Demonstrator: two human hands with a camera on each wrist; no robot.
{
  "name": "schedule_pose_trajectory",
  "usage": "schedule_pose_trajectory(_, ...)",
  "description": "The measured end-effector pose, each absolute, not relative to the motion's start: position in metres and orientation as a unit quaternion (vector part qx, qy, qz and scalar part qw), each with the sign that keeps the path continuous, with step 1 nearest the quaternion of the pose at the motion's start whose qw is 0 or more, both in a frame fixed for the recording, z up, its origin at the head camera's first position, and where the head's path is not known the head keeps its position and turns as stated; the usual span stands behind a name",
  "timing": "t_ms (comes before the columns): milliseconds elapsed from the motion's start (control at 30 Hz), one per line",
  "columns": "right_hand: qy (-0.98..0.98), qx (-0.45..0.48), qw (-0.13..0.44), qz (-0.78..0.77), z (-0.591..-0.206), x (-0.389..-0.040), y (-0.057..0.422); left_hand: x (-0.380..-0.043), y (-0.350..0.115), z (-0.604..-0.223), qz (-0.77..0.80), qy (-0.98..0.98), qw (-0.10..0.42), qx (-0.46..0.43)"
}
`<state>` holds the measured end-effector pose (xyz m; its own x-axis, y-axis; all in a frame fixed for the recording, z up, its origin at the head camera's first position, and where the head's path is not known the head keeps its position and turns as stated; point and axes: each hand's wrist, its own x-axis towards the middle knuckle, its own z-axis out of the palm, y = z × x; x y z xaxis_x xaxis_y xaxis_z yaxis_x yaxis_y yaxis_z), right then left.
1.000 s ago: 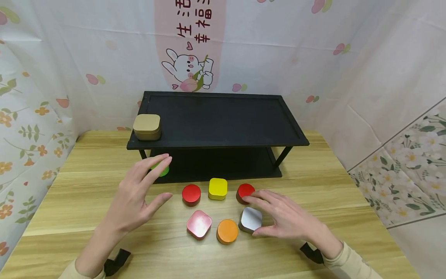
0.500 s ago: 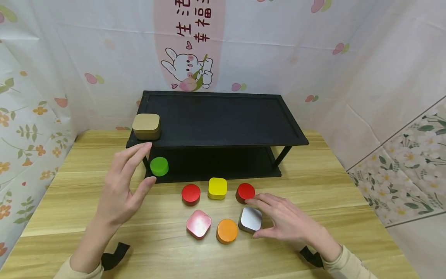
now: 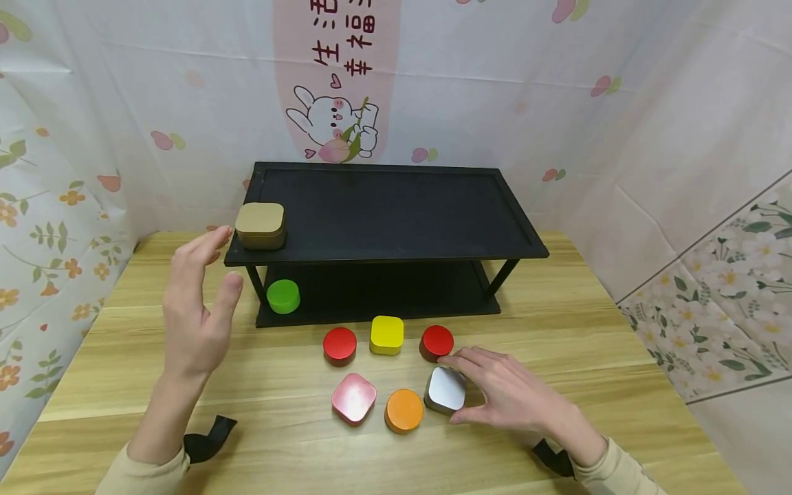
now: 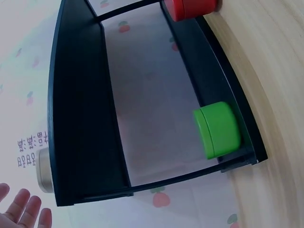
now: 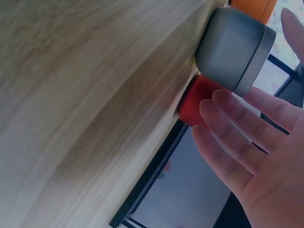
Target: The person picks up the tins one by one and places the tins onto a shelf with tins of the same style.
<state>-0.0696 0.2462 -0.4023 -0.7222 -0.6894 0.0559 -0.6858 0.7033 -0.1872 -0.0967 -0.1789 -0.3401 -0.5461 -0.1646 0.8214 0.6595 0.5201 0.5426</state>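
Observation:
My left hand (image 3: 196, 316) is raised just left of the black two-tier shelf (image 3: 396, 213), fingers apart and holding nothing. Nearest to it are a tan square tin (image 3: 260, 225) on the top tier's left end and a green round tin (image 4: 221, 129) on the lower tier's left end. My right hand (image 3: 507, 390) hovers beside a silver-grey square tin (image 3: 445, 390) on the table, thumb and fingers spread at its right side without gripping it. In the right wrist view its fingers extend past the grey tin, in front of a red round tin (image 5: 194, 100).
Left of the grey tin stand an orange round tin (image 3: 404, 411) and a pink square tin (image 3: 354, 398). A yellow square tin (image 3: 386, 335) and another red round tin (image 3: 339, 345) stand before the shelf. A patterned cloth (image 3: 495, 89) hangs behind the wooden table (image 3: 322, 460).
My left hand has moved left and away from the green tin, which now shows fully on the lower tier. My right hand has shifted only slightly beside the grey tin.

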Motion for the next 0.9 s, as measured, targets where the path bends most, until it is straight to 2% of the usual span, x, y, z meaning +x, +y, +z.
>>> schedule_pose_trajectory(467, 0.923, -0.373, 0.003, -0.100, -0.407, -0.069, 0.247, -0.106, -0.190, -0.348, -0.495, -0.762, 0.406, -0.096)
schedule_pose_trajectory(667, 0.921, -0.377, -0.007, -0.101, -0.409, -0.070, 0.246, -0.106, -0.195, -0.350, -0.519, -0.779, 0.348, -0.044)
schedule_pose_trajectory(900, 0.925, -0.366, 0.009, -0.104, -0.408, -0.071, 0.244, -0.112, -0.202, -0.352, -0.557, -0.786, 0.269, 0.005)
